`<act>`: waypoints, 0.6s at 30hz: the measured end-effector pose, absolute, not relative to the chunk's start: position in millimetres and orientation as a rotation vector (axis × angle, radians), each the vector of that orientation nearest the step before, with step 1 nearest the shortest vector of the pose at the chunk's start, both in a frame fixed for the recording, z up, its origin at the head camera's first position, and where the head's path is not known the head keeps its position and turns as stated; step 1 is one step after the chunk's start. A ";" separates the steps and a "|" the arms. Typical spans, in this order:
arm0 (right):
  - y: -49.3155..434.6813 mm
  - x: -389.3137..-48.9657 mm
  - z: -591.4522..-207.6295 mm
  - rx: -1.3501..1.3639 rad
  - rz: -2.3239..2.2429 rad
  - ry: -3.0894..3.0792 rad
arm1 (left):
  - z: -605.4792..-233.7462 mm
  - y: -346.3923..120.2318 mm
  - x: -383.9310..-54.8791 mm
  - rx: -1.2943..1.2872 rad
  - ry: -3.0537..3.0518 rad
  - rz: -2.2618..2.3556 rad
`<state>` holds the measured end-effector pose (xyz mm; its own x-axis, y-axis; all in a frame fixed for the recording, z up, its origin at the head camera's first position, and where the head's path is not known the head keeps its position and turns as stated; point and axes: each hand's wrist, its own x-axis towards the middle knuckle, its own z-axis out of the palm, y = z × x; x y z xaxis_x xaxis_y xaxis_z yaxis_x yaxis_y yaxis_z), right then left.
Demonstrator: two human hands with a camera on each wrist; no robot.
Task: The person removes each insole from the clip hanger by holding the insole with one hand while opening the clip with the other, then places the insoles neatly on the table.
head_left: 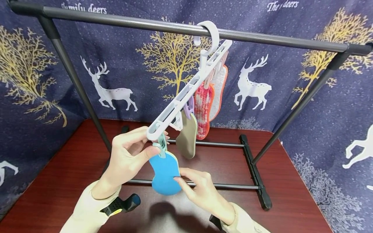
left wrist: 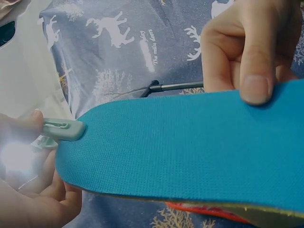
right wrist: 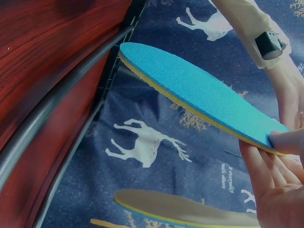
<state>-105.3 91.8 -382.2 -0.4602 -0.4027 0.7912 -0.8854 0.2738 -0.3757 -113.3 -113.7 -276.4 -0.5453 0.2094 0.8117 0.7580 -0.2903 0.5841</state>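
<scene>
One blue pad (head_left: 166, 179) below a mint-green clip (head_left: 161, 145)

The left hand (head_left: 124, 158) pinches the clip at the near end of a white hanger (head_left: 186, 94), its thumb on the close face and fingers behind. The clip's lower end overlaps the pad's upper end; whether its grip has closed on the pad, I cannot tell. The right hand (head_left: 201, 187) clamps the pad's right edge, thumb on the blue face and fingers on the other side. The pad hangs tilted, narrow at its waist, and the right wrist view shows a yellow layer along its edge.

Farther along the hanger, a purple clip (head_left: 188, 108) carries a brown pad (head_left: 187, 139), with a white clip (head_left: 177, 123) just in front. Beyond these hang a red-and-white pad (head_left: 203, 111) and a pale grey pad (head_left: 217, 97) edged in orange. The hanger hooks over a dark rail (head_left: 128, 22), whose frame stands on a reddish-brown table (head_left: 281, 184) before a navy cloth (head_left: 122, 45) printed with white deer.
</scene>
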 end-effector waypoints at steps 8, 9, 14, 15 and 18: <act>92.1 -104.8 -382.8 1.135 1.132 -2.014 | -276.6 -113.4 -117.4 -1.219 -1.572 -1.936; 92.0 -104.7 -382.8 1.133 1.134 -2.016 | -276.7 -113.5 -117.9 -1.217 -1.574 -1.936; 91.8 -104.3 -382.9 1.125 1.137 -2.014 | -277.8 -113.9 -119.0 -1.190 -1.600 -1.944; 91.8 -104.2 -382.9 1.125 1.137 -2.013 | -277.8 -113.9 -119.0 -1.183 -1.604 -1.943; 91.8 -103.9 -383.1 1.120 1.137 -2.017 | -277.3 -114.0 -118.1 -1.143 -1.645 -1.933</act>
<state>-103.9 91.8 -383.1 -0.4926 -0.3909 0.7775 -0.8676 0.2904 -0.4036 -118.1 -114.0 -277.3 -0.6103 0.2267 0.7591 0.7132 -0.2600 0.6510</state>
